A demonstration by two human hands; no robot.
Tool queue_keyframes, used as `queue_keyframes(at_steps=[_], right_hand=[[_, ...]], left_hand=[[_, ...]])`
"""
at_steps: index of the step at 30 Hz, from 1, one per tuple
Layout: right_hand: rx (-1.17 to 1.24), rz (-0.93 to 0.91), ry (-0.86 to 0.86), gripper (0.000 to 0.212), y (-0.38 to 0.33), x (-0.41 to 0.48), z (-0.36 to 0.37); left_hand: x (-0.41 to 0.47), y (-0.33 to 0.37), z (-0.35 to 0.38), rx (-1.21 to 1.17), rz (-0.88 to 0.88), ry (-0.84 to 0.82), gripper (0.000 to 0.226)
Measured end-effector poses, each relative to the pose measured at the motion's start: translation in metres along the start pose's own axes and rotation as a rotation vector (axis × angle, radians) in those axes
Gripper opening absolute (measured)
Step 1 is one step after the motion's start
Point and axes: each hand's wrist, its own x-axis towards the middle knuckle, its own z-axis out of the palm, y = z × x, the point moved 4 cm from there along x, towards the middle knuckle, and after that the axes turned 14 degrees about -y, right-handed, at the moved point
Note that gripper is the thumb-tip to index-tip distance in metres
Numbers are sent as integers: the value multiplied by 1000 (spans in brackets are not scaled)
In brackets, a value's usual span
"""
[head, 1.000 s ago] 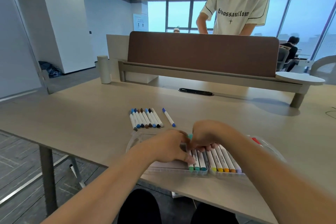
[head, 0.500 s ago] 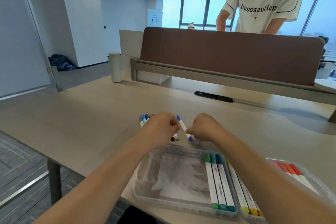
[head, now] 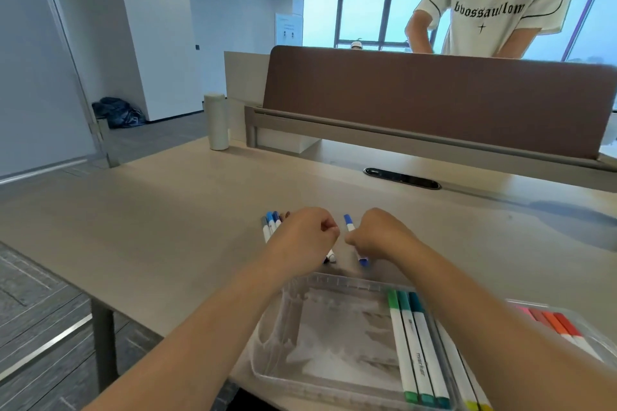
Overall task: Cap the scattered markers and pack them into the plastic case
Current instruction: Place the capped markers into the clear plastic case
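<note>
- Right hand (head: 379,235) is curled round the middle of the blue marker (head: 349,223), grasping it low over the desk (head: 167,227). I cannot tell if it is lifted clear. Both blue ends stick out past my fingers.
- Left hand (head: 302,238) is clenched over the near ends of the loose markers (head: 271,225). I cannot tell whether it grasps 1 of them. A white marker end (head: 330,257) with a dark tip pokes out beneath it.
- Both hands sit just beyond the far rim of the case (head: 334,280), knuckles close together.
- Blue marker: long axis runs away from me, far end leaning slightly left, near end pointing toward the case.
- Loose markers: side by side, axes roughly parallel to the blue one, coloured caps at the far end.
- Packed markers (head: 412,344), 3 greens: long axis front to back, coloured ends nearest me.
- Risk 1: the blue marker goes in skewed to the packed ones and jams against the case wall. It needs little turning, so sloppy lowering would be the cause.
- Risk 2: my left knuckles nudge the loose row, and round barrels would likely roll apart.
- Risk 3: a cap not pressed home. I cannot tell if the dark tip is capped; a bare tip could ink the desk or dry out once packed.
</note>
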Motion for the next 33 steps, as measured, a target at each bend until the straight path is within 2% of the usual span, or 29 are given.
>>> queue_keyframes(at_steps=[6,11,14,20,23,28,33], right_hand=[[-37,-41,-211,37,1,-78,-6],[3,-27,-343,30,17,-115,4],[-1,3,-409,30,27,-127,12],[-43,21,-393,37,41,-136,21],[-41,39,-345,48,49,-131,14],[-51,-34,-310,46,54,-128,14],[-87,-63,-318,44,56,-122,17]], left_hand=[[-26,17,17,134,22,-60,22],[-49,30,43,262,51,-199,33],[-59,39,49,327,86,-212,41],[-70,47,58,439,157,-265,45],[-71,47,64,481,181,-334,49],[-67,41,69,603,232,-445,47],[-71,43,66,582,278,-506,44]])
